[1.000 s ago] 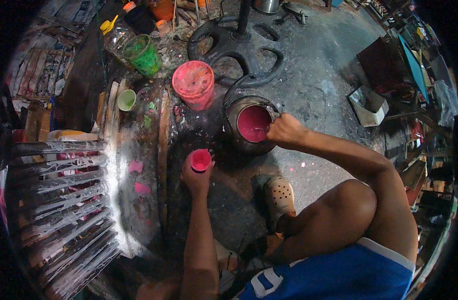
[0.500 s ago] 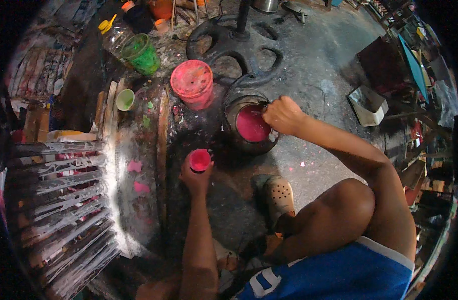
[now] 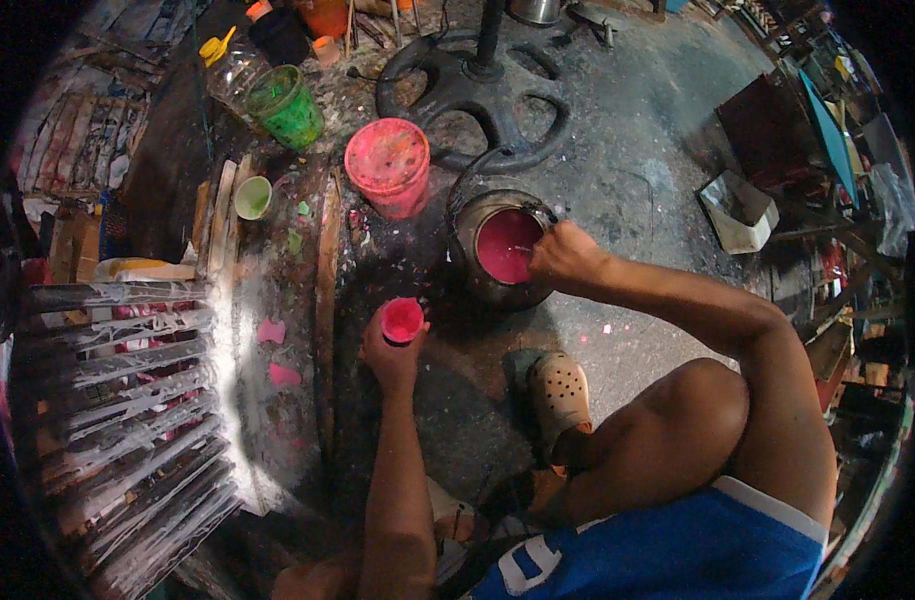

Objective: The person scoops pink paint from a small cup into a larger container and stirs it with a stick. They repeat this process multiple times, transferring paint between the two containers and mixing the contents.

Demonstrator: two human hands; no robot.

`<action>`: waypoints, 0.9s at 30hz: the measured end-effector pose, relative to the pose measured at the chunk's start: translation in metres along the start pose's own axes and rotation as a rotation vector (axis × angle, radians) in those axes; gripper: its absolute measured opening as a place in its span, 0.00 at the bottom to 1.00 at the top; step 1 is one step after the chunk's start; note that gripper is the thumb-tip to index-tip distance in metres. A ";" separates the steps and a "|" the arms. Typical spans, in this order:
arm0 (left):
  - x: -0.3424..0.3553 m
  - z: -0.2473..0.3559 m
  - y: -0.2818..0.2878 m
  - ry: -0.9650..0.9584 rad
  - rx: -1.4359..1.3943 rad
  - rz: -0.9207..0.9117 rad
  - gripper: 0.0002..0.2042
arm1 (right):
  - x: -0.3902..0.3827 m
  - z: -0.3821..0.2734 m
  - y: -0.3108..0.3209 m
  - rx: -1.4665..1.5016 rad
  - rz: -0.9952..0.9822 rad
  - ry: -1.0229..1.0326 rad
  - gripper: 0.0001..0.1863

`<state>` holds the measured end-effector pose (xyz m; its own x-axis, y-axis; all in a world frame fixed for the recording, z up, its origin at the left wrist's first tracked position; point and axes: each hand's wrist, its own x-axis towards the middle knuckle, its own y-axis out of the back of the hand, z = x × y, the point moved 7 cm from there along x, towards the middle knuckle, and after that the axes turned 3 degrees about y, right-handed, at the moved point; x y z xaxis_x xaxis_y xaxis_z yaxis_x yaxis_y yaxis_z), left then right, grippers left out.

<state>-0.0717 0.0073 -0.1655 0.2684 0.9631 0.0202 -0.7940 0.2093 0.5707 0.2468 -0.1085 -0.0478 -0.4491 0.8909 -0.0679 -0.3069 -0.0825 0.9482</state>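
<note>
My left hand [image 3: 388, 360] is wrapped round a small cup [image 3: 402, 318] with bright pink contents. To its upper right, a dark metal kettle [image 3: 483, 290] holds deep pink liquid [image 3: 506, 240]. My right hand [image 3: 563, 255] is closed at the kettle's right rim, where its handle attaches; exactly what the fingers grip is partly hidden. Behind the cup stands a pink-stained bucket [image 3: 388, 170]. A pale green cup [image 3: 253, 198] sits farther left.
A black cast base with a post [image 3: 483, 110] stands behind the kettle. A green bucket [image 3: 288, 110], clear jug [image 3: 228, 85] and other containers are at back left. White-coated slats [image 3: 138, 380] line the left. A white bin [image 3: 738, 215] and boards [image 3: 828, 130] are at right.
My right hand rose slightly at the kettle rim half a second ago and is now lower and a little right again. The left hand stays almost still.
</note>
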 end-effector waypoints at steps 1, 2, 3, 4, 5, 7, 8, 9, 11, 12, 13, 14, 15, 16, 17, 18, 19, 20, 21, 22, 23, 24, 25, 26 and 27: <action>0.000 0.000 0.000 -0.012 0.007 0.002 0.43 | -0.001 -0.003 0.000 -0.013 -0.041 0.006 0.06; 0.001 -0.002 0.000 0.005 0.025 -0.003 0.43 | -0.002 -0.005 -0.001 -0.028 -0.080 0.012 0.06; 0.001 -0.001 0.001 -0.010 0.033 -0.009 0.43 | -0.002 -0.008 -0.002 -0.042 -0.118 0.019 0.05; 0.002 -0.003 0.001 0.005 0.054 -0.024 0.43 | -0.002 -0.008 -0.002 -0.039 -0.133 0.013 0.06; 0.002 -0.008 0.000 0.062 0.098 -0.052 0.44 | -0.002 -0.009 -0.002 -0.036 -0.148 0.008 0.06; 0.003 -0.006 0.002 0.027 0.075 -0.053 0.44 | -0.002 -0.007 -0.002 -0.006 -0.183 0.018 0.06; 0.002 -0.011 0.001 0.092 0.135 -0.081 0.44 | -0.001 -0.003 -0.003 0.021 -0.203 0.033 0.06; 0.002 -0.006 0.003 0.024 0.066 -0.059 0.44 | -0.001 0.001 -0.003 0.049 -0.224 0.046 0.06; 0.001 -0.008 0.003 0.052 0.077 -0.067 0.44 | -0.005 0.017 0.014 0.043 -0.057 -0.009 0.07; 0.001 -0.005 0.003 0.017 0.040 -0.052 0.44 | -0.006 0.025 0.015 0.050 -0.088 -0.048 0.07; 0.000 -0.006 0.002 0.023 0.035 -0.052 0.43 | -0.006 0.031 0.025 0.004 0.017 -0.050 0.07; -0.001 -0.006 0.001 0.029 0.030 -0.056 0.43 | -0.004 0.036 0.026 -0.029 0.005 -0.070 0.08; 0.000 -0.005 0.000 0.020 -0.001 -0.056 0.43 | 0.000 0.042 0.024 -0.052 -0.027 -0.100 0.08; 0.001 -0.004 -0.001 0.008 -0.033 -0.055 0.43 | 0.004 0.046 0.021 -0.042 -0.056 -0.109 0.08; 0.002 -0.003 -0.002 -0.003 -0.063 -0.054 0.42 | 0.012 0.048 0.013 -0.016 -0.105 -0.125 0.08; 0.003 -0.002 -0.002 -0.021 -0.062 -0.037 0.42 | 0.018 0.049 0.006 0.007 -0.141 -0.139 0.08; 0.003 0.000 -0.001 -0.038 -0.059 -0.019 0.41 | 0.023 0.047 -0.002 -0.010 -0.179 -0.131 0.09; 0.003 -0.003 -0.002 0.006 -0.053 -0.024 0.41 | 0.023 0.044 -0.004 -0.018 -0.148 -0.120 0.09; 0.002 0.001 0.000 -0.044 -0.017 -0.003 0.41 | 0.021 0.040 -0.003 -0.038 -0.073 -0.104 0.09; 0.002 0.001 0.000 -0.033 0.021 -0.004 0.41 | 0.017 0.036 -0.005 -0.040 -0.054 -0.088 0.09; 0.001 -0.003 0.000 0.025 0.071 -0.011 0.41 | 0.013 0.032 -0.004 -0.064 0.010 -0.075 0.08; 0.000 0.000 0.000 -0.011 0.047 -0.012 0.41 | 0.009 0.029 -0.006 -0.071 0.018 -0.064 0.07; 0.000 -0.001 0.000 0.001 0.035 -0.021 0.41 | 0.007 0.026 -0.013 -0.067 -0.061 -0.056 0.07; 0.000 -0.004 -0.001 0.037 0.082 -0.028 0.42 | 0.004 0.021 -0.007 -0.113 0.030 -0.033 0.06; 0.000 -0.002 0.000 0.006 0.009 -0.024 0.42 | 0.001 0.018 -0.006 -0.151 0.034 -0.012 0.05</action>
<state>-0.0729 0.0073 -0.1677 0.2843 0.9587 0.0014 -0.7823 0.2312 0.5784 0.2627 -0.0990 -0.0479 -0.4513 0.8918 -0.0316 -0.4148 -0.1783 0.8923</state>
